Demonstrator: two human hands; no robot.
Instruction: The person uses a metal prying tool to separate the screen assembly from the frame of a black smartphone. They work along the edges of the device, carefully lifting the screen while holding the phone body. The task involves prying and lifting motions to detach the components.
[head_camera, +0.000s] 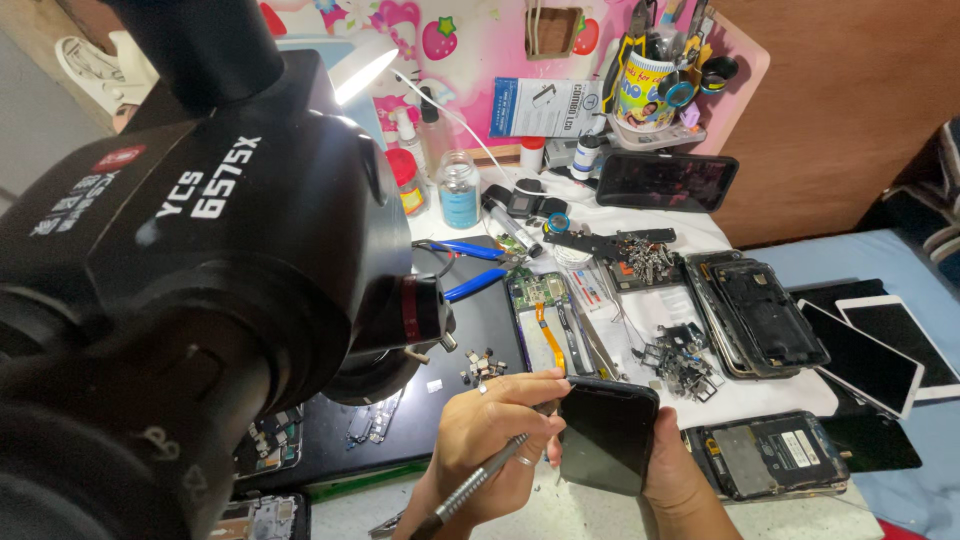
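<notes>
1. Left hand (490, 430): fingers curled tight round a slim knurled metal tool (470, 488), tip toward the phone's edge.
2. Right hand (678, 462): cups a black smartphone (607, 434) from behind, fingers closed on its far side; glossy glass slab, rounded corners, held just above the bench's near edge.
3. Big matte-black microscope head (200, 240) fills the left of the view.
4. Bench clutter: opened phone (545, 320) with orange flex cable, blue-handled pliers (470, 268), loose small metal parts (482, 366), stripped black phone frames (755, 312), two flat screens (880, 350) at right.
</notes>
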